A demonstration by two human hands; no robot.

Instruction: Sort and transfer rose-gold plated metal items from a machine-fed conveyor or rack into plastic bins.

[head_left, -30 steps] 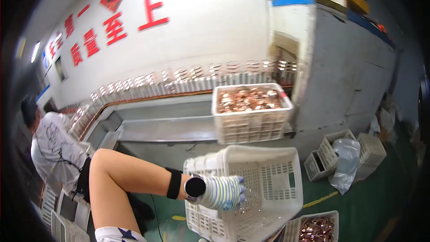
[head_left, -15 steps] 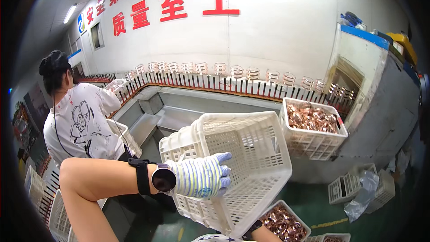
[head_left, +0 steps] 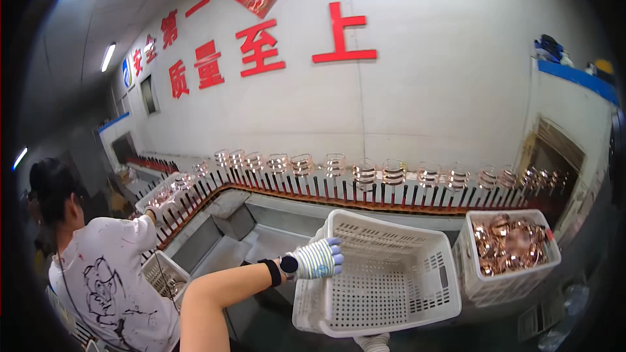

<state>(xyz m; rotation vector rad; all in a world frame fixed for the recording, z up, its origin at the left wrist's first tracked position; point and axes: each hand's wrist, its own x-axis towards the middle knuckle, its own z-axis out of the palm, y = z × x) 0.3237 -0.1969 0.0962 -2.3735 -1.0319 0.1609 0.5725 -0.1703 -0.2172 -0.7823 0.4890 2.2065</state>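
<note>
An empty white plastic basket [head_left: 398, 326] with perforated walls is held up in front of me, its open side tilted toward me. My left hand [head_left: 317, 259], in a striped glove, is closed over its left rim, with the fingertips on the inside. My right hand [head_left: 373, 343], also gloved, grips the basket's near lower edge from beneath, and most of it is hidden or out of the picture. Just right of the held basket, another white basket [head_left: 505, 283] is full of shiny copper-coloured metal rings [head_left: 512, 244].
Beyond the basket runs a conveyor line [head_left: 365, 207] of upright rods, several carrying copper-coloured rings [head_left: 393, 173]. A co-worker in a white shirt [head_left: 111, 280] stands at the left, reaching to a basket [head_left: 171, 190] by the line. A metal trough [head_left: 225, 248] lies below it.
The held basket has swung from facing right to facing more toward me, and sits farther right. My view has tilted upward. My right glove now shows beneath the basket.
</note>
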